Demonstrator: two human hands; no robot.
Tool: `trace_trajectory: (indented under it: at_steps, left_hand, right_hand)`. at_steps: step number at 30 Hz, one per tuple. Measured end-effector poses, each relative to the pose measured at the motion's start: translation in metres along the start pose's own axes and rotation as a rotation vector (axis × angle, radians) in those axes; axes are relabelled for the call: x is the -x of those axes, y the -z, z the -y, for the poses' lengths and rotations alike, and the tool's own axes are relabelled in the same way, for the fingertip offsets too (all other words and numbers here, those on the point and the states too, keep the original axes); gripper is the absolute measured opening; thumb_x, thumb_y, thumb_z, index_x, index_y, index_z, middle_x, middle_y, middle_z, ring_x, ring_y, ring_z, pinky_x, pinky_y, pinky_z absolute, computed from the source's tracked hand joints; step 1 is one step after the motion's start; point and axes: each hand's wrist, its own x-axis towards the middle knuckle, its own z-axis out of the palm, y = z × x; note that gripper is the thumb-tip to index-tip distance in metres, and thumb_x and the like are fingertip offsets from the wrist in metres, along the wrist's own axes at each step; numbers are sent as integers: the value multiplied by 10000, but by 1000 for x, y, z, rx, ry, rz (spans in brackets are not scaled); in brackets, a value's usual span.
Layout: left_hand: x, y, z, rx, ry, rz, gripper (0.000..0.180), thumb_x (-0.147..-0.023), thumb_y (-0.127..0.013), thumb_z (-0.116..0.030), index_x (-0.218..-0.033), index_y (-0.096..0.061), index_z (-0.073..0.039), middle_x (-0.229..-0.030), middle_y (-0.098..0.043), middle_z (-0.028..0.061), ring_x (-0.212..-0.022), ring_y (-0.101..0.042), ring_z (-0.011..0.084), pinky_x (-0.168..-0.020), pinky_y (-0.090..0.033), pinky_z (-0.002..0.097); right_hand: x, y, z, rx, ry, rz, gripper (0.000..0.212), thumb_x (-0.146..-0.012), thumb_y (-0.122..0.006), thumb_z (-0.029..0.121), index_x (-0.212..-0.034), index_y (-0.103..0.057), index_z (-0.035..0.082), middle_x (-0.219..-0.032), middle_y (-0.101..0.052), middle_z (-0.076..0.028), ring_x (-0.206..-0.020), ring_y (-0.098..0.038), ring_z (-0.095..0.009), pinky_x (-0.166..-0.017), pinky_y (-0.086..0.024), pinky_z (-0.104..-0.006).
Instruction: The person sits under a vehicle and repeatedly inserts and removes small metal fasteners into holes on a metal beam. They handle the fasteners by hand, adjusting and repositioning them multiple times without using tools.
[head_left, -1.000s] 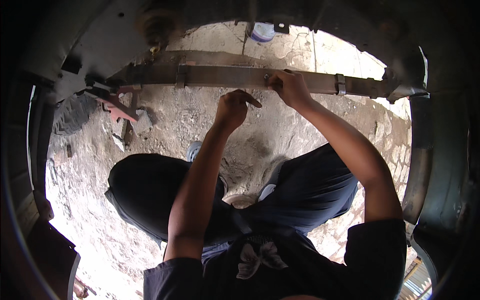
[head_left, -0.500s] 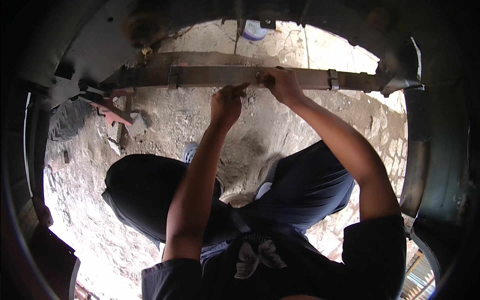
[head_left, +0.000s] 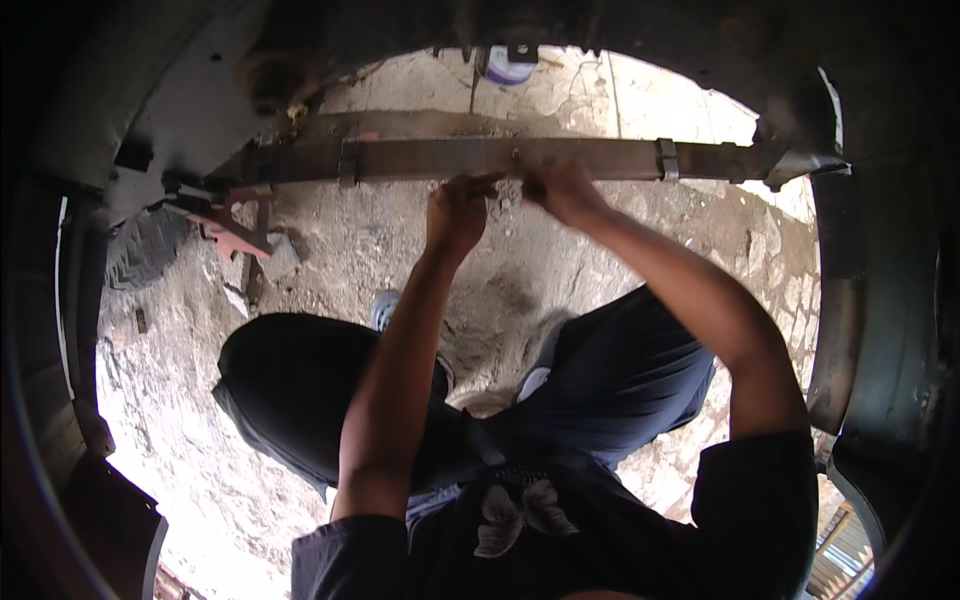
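A long brown metal leaf spring (head_left: 420, 160) runs across in front of me, with a small bolt end (head_left: 516, 155) near its middle and metal clips (head_left: 348, 162) around it. My left hand (head_left: 458, 212) is just below the bar's near edge, its fingers curled together. Whatever those fingers hold, if anything, is too small to make out. Close by on the right, my right hand (head_left: 566, 196) is at the same edge, below and right of the bolt end. Its fingers are smeared by motion, so their grip does not show.
Dark vehicle body panels (head_left: 885, 300) surround me on both sides and overhead. At the left are a red metal stand (head_left: 238, 238), a stone block (head_left: 283, 256) and a tire (head_left: 148, 245). A white and purple bucket (head_left: 510, 68) stands beyond the spring on the ground.
My right hand has come down off the spring's face toward me, uncovering the bolt end. My left hand stays nearly where it was, and the whole view has shifted slightly.
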Motion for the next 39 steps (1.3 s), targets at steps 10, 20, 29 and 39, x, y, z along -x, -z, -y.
trace_trajectory:
  at_steps: [10,20,29,39]
  left_hand:
    - [4,-12,-3,59,152,22,323,-898,-559,-57,-1143,-761,-116,-1012,-763,136,-909,-745,264,-843,-568,368]
    - [3,-27,-8,34,143,-14,276,-917,-633,-105,-1166,-747,-134,-977,-764,128,-860,-742,255,-813,-566,372]
    - [4,-10,12,76,203,-100,319,-954,-588,-92,-1246,-708,-137,-905,-767,62,-697,-692,152,-669,-549,320]
    - [4,-11,3,88,153,-121,286,-936,-600,-122,-1191,-729,-135,-902,-772,99,-822,-750,245,-765,-568,359]
  right_hand:
    - [17,37,14,-106,-26,-227,264,-868,-783,75,-1114,-686,57,-1019,-735,-126,-917,-745,-246,-788,-597,-340]
    - [-9,44,11,-100,-183,-197,248,-906,-755,184,-1120,-699,71,-1030,-758,-112,-965,-737,-255,-863,-557,-354]
    - [-22,22,20,-225,2,-109,227,-855,-700,-2,-1081,-697,22,-1030,-758,-136,-953,-750,-247,-869,-580,-349]
    - [-15,3,18,62,-97,-42,117,-842,-751,104,-949,-745,58,-950,-740,-163,-902,-720,-357,-825,-574,-448]
